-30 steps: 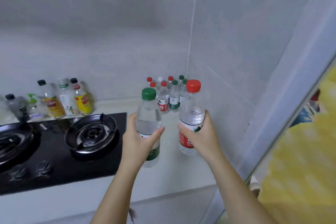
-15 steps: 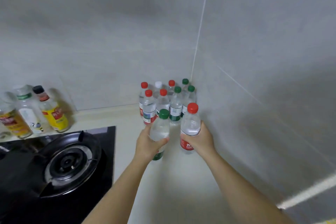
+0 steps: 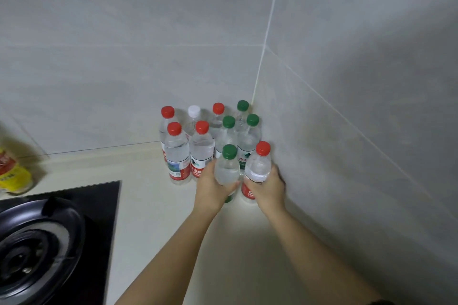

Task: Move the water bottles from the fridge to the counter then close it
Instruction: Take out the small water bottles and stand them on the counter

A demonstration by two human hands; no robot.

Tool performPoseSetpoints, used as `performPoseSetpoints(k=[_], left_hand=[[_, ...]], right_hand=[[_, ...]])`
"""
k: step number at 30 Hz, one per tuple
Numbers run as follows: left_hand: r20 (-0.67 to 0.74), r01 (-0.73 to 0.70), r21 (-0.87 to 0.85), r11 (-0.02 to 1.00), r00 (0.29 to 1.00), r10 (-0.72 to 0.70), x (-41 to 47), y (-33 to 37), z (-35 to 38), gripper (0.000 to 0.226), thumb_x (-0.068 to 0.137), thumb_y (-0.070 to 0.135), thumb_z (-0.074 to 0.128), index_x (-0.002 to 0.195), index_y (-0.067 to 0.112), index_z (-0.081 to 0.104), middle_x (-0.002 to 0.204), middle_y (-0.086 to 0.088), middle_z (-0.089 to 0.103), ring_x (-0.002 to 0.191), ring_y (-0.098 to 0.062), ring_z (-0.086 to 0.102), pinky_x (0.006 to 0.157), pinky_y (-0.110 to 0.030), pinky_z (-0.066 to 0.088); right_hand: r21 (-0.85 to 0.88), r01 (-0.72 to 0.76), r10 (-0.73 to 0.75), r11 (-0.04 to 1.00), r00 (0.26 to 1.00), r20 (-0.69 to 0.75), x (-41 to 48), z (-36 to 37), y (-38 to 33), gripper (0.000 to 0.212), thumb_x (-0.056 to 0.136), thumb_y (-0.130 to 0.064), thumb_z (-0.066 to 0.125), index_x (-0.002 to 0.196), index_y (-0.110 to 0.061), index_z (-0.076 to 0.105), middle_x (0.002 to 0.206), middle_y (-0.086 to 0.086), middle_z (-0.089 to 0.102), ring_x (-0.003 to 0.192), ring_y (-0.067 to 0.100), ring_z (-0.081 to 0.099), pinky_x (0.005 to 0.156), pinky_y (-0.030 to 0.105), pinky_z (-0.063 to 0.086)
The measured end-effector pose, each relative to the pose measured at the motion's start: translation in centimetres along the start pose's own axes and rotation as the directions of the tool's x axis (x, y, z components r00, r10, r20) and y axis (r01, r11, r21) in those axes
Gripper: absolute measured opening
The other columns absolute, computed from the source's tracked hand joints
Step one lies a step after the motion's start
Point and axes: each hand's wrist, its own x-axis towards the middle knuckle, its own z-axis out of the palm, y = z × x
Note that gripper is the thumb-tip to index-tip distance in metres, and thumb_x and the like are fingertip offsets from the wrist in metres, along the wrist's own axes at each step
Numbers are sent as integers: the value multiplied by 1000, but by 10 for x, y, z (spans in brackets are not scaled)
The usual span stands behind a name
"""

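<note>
In corner of pale table [image 3: 153,205], by wall: left hand [image 3: 213,188] grips green-capped clear plastic bottle [image 3: 226,171], right hand [image 3: 269,189] grips red-capped clear plastic bottle [image 3: 257,168], fingers [image 3: 277,176] curled round middles. Both upright, beside other standing bottles [image 3: 202,151]. Likely full, heavy, squishy. Hold middle, gently.

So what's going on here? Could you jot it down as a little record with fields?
Place: corner of a kitchen counter, beside a black stove
Left hand: grips green-capped bottle
Right hand: grips red-capped bottle
Standing bottles: eight, upright, packed into the corner behind the two held ones
Their caps: four red, three green, one white
</note>
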Motion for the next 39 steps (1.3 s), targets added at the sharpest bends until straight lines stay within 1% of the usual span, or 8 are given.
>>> performPoseSetpoints(k=[2, 5, 9, 12, 19, 24, 34, 39], left_hand=[[3, -24, 27, 999, 1000, 24, 3, -3, 1, 64, 68, 24, 87, 123, 21, 55, 119, 4, 63, 106, -12, 59, 85, -15, 47], [20, -15, 88, 996, 1000, 13, -1, -13, 0, 65, 69, 31, 85, 126, 28, 52, 118, 13, 61, 106, -5, 58, 87, -20, 47], [54, 165, 340, 926, 979, -194, -7, -36, 3, 57, 74, 30, 82, 122, 15, 56, 114, -2, 63, 103, -22, 61, 86, -36, 52], [20, 205, 431, 879, 971, -236, -3, -42, 9, 49, 74, 31, 82, 112, 11, 59, 108, -7, 63, 97, -26, 62, 82, -38, 51], [-47, 219, 429, 876, 974, -220, 16, -37, 23, 45, 75, 27, 82, 110, 9, 60, 107, -9, 69, 97, -28, 65, 72, -31, 47], [-50, 228, 484, 845, 971, -233, 27, -34, 27, 49, 75, 30, 83, 109, 5, 57, 107, -12, 68, 97, -31, 65, 73, -35, 50], [-39, 214, 517, 829, 973, -227, 28, -33, 32, 52, 75, 32, 83, 112, 5, 56, 107, -13, 69, 99, -31, 67, 79, -39, 55], [21, 178, 576, 798, 972, -232, 22, -41, 29, 51, 84, 27, 75, 123, 6, 50, 120, -14, 62, 109, -32, 62, 86, -39, 52]], right_hand=[[-8, 7, -7, 1000, 1000, -3, 2, 0, 4, 62, 68, -33, 86, 117, -14, 52, 113, 7, 69, 103, 27, 65, 86, 35, 52], [-117, -19, 20, 993, 1000, 10, -2, -1, 11, 52, 74, -28, 82, 111, -7, 53, 111, 14, 69, 102, 32, 64, 82, 35, 50], [-364, -33, 71, 931, 993, 93, -3, 0, 16, 46, 83, -26, 76, 115, -4, 53, 117, 18, 66, 109, 35, 61, 87, 38, 48], [-446, 27, 24, 894, 994, 109, 5, 1, 12, 47, 83, -30, 76, 114, -6, 51, 118, 13, 64, 111, 32, 60, 88, 37, 46], [-426, -41, 78, 904, 995, 69, 10, 15, 20, 41, 91, -14, 65, 123, -2, 42, 118, 21, 64, 109, 38, 62, 84, 42, 49], [-392, -129, 155, 911, 987, 34, 10, 28, 34, 41, 89, -21, 70, 116, 0, 47, 119, 22, 65, 111, 38, 62, 83, 38, 48], [-429, -110, 124, 897, 992, 5, 20, 40, 38, 30, 90, -18, 68, 112, 0, 56, 114, 21, 67, 107, 37, 64, 83, 38, 49], [-466, -59, 96, 883, 994, 57, 13, 34, 35, 40, 89, -28, 71, 116, -3, 54, 118, 17, 65, 110, 34, 62, 85, 35, 47]])
